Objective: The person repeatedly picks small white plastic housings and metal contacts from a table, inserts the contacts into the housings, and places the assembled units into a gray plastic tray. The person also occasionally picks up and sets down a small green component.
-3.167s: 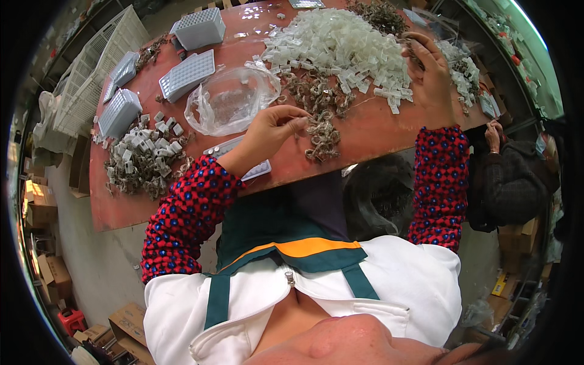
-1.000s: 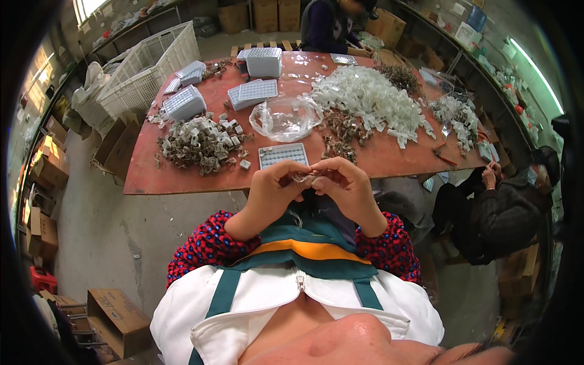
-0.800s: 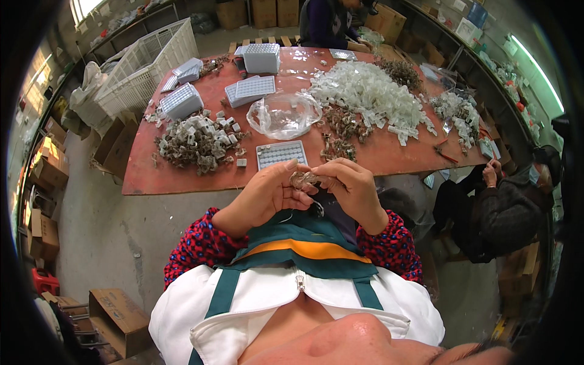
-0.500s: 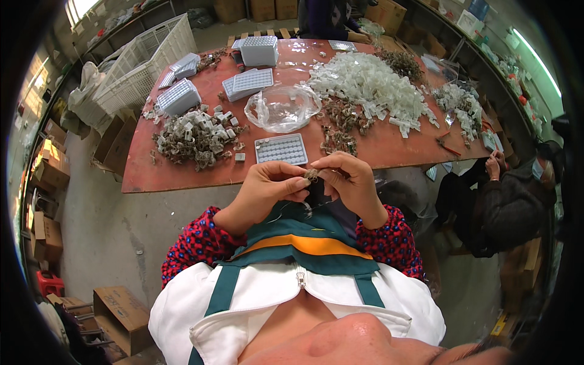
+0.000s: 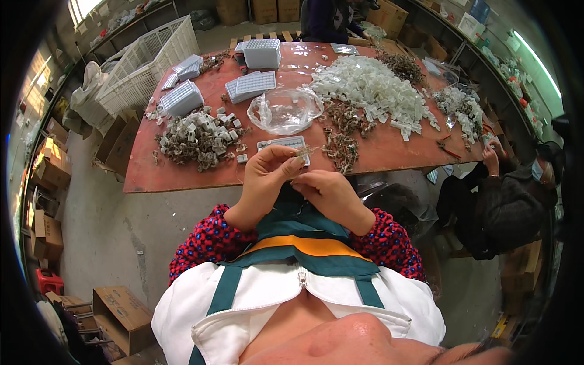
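Observation:
My left hand [image 5: 267, 176] is raised over the table's near edge, thumb and fingers pinching a small tangled bundle of thin brownish wire or thread [image 5: 305, 151]. Fine loose strands stick out from the bundle. Just below it, my right hand [image 5: 333, 196] has its fingertips pressed together close to the left thumb; whatever they grip is too small to make out. Behind my left hand lies a white tray with rows of small pockets [image 5: 275, 143], mostly covered by that hand. A small white block [image 5: 242, 159] sits to its left.
On the red table [image 5: 182, 180] are a heap of white blocks with brown tangles [image 5: 198, 140], a clear plastic bag [image 5: 285, 112], stacked trays [image 5: 263, 55], a big pile of translucent pieces [image 5: 371, 85] and red-handled pliers [image 5: 449, 149]. A co-worker [image 5: 505, 201] sits at the right; another person [image 5: 328, 21] is at the far side.
My left hand has lifted the tangled bundle up and away, now overlapping the tray. My right hand has come off the bundle and dropped lower, its fingers curled in.

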`<act>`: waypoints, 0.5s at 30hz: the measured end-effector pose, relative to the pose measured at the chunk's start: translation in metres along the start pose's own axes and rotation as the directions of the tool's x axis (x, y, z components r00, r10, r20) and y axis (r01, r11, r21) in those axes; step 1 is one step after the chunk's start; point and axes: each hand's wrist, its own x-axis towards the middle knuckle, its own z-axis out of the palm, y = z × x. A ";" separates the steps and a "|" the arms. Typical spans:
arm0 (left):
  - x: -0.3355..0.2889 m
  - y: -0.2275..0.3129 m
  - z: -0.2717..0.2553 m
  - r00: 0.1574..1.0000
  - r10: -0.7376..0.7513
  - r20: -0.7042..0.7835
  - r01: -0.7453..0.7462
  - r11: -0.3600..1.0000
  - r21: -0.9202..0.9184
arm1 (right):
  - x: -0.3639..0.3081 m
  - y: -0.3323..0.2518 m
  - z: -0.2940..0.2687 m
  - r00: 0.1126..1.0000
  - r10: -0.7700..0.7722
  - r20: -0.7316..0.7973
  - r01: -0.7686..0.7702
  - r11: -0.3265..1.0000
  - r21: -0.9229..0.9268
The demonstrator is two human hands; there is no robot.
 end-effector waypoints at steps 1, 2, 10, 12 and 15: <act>-0.001 0.000 0.001 1.000 0.019 0.010 -0.020 0.996 0.084 | 0.001 -0.006 0.000 0.997 -0.060 0.042 0.063 0.996 -0.069; -0.002 0.000 0.003 0.999 0.037 0.020 -0.039 0.987 0.153 | 0.002 -0.013 -0.002 0.999 -0.027 0.037 0.033 0.987 -0.159; -0.009 0.015 -0.004 0.973 0.120 0.198 -0.220 0.745 0.630 | 0.017 -0.034 -0.042 0.937 -0.324 -0.129 0.234 0.859 -0.456; -0.007 0.019 -0.006 0.982 -0.070 0.173 -0.020 0.882 0.472 | 0.027 -0.023 -0.049 0.944 -0.312 -0.110 0.261 0.907 -0.331; -0.005 0.026 -0.008 0.956 -0.206 0.207 0.139 0.944 0.301 | 0.034 -0.006 -0.053 0.999 -0.047 -0.002 0.047 0.991 0.125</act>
